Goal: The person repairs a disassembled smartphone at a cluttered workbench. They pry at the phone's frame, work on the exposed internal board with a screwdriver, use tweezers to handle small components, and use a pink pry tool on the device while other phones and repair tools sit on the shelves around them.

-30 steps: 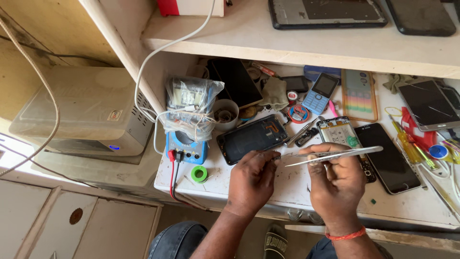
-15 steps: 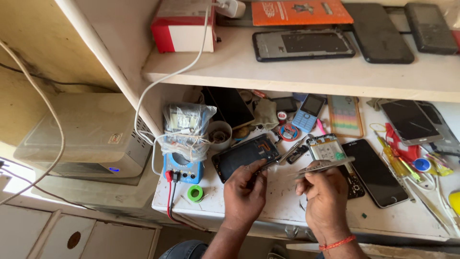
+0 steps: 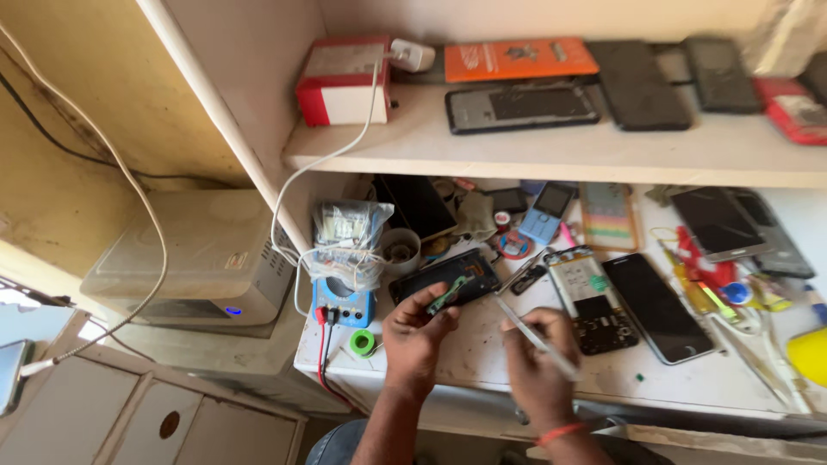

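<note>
My left hand [image 3: 415,331] pinches a small green circuit strip [image 3: 446,294] just over an opened black phone body [image 3: 446,275] lying on the white bench [image 3: 482,353]. My right hand [image 3: 538,357] grips metal tweezers [image 3: 536,338], their tips pointing up and left toward the left hand. Right of the tweezers lies an opened phone with its battery and board showing [image 3: 590,297], and beside that a black phone [image 3: 656,306] face up.
A blue multimeter [image 3: 343,301] with red and black leads and a green tape roll [image 3: 363,343] sit at the bench's left. A white box unit [image 3: 194,258] stands further left. Phones, a red-and-white box [image 3: 343,82] and an orange packet [image 3: 517,58] lie on the upper shelf. Tools crowd the right side.
The view has tilted up, showing more of the upper shelf. My left hand has lifted the green strip off the black phone body. The tweezers have swung from level to pointing up-left.
</note>
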